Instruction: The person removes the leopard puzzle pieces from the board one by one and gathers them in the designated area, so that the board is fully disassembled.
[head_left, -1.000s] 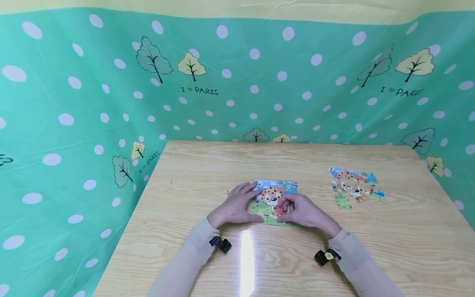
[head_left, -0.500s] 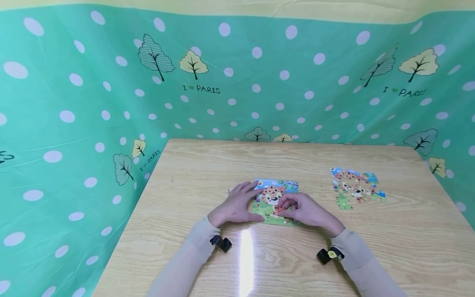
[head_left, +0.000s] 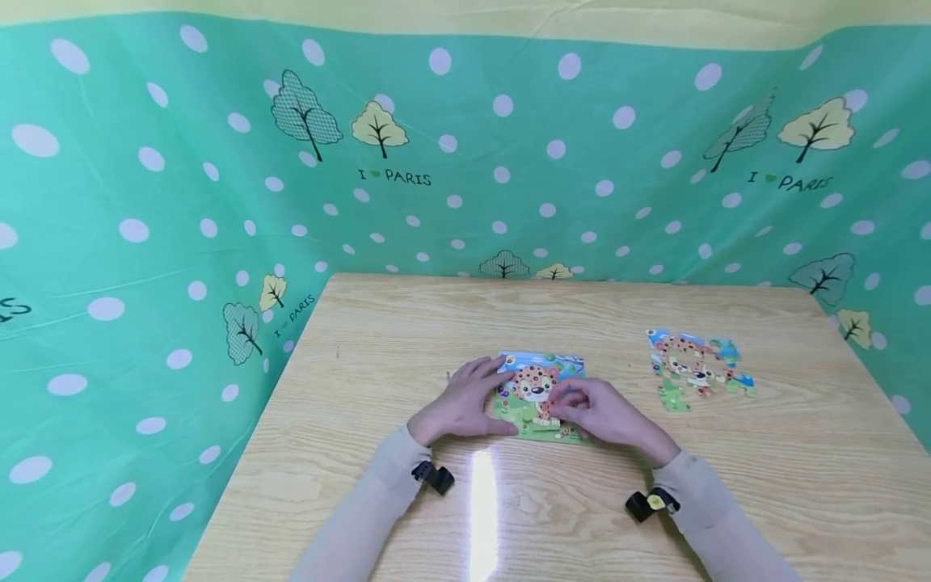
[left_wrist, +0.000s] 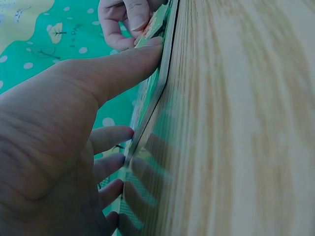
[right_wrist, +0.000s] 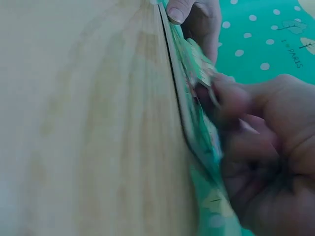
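A jigsaw puzzle board (head_left: 520, 364) with a spotted leopard cub picture lies flat on the wooden table. My left hand (head_left: 465, 402) rests at its left side, the straight thumb (left_wrist: 130, 61) on the near edge and the other fingers spread along the left edge. Over the board's right part, my right hand (head_left: 600, 411) pinches a puzzle piece (right_wrist: 204, 73) between thumb and forefinger. That piece stands tilted above the board in the right wrist view. The right fingers hide part of the cub's body.
To the right on the table (head_left: 407, 315) lies a partly joined group of leopard puzzle pieces (head_left: 680, 364), with gaps in it. Green dotted cloth (head_left: 509, 202) hangs behind the table and on both sides.
My right hand has shifted slightly right, and the pinched piece now shows tilted up over the cub's lower body. My left hand has stayed in place.
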Demonstrator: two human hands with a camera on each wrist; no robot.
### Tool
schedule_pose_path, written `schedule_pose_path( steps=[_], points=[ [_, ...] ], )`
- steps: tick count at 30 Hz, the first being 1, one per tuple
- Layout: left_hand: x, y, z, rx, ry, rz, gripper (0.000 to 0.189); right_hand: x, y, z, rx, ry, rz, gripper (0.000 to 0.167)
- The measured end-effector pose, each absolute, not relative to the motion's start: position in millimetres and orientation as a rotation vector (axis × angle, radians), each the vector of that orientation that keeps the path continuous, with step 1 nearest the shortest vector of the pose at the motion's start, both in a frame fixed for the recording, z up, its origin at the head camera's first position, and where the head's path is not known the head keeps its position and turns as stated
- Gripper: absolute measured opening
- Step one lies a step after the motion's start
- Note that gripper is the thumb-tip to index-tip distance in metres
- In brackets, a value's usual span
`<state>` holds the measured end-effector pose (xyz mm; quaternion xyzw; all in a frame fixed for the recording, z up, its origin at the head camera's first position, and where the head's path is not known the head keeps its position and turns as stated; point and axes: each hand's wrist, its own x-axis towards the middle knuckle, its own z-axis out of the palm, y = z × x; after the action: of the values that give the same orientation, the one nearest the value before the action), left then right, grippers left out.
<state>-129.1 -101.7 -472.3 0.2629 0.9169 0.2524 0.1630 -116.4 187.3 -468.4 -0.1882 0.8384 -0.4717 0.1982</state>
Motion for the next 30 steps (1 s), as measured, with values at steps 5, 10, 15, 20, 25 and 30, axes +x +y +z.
schedule_pose_path(
  steps=[5, 10, 15, 20, 25, 30],
  points=[
    [-129.5, -102.3, -473.1, 0.756, 2.616, 0.724, 0.098, -117.6, 193.7, -469.3, -0.379, 2.402, -1.441, 0.028],
    [-130.0, -101.9, -472.4, 0.760, 2.612, 0.731, 0.098, -120.3, 203.4, -472.3, -0.329, 2.378, -1.528, 0.028],
    [-129.5, -101.0, -471.6, 0.766, 2.606, 0.736, 0.099, -119.3, 214.6, -472.1, -0.295, 2.368, -1.563, 0.031],
    [-129.2, -101.8, -471.3, 0.767, 2.604, 0.739, 0.099, -118.1, 224.4, -469.8, -0.246, 2.379, -1.587, 0.033],
    [-129.2, -103.4, -471.9, 0.764, 2.614, 0.733, 0.100, -116.4, 234.1, -465.6, -0.188, 2.406, -1.584, 0.036],
    [-128.7, -103.9, -473.3, 0.767, 2.608, 0.733, 0.100, -114.1, 244.2, -462.6, -0.147, 2.435, -1.580, 0.036]
  ],
)
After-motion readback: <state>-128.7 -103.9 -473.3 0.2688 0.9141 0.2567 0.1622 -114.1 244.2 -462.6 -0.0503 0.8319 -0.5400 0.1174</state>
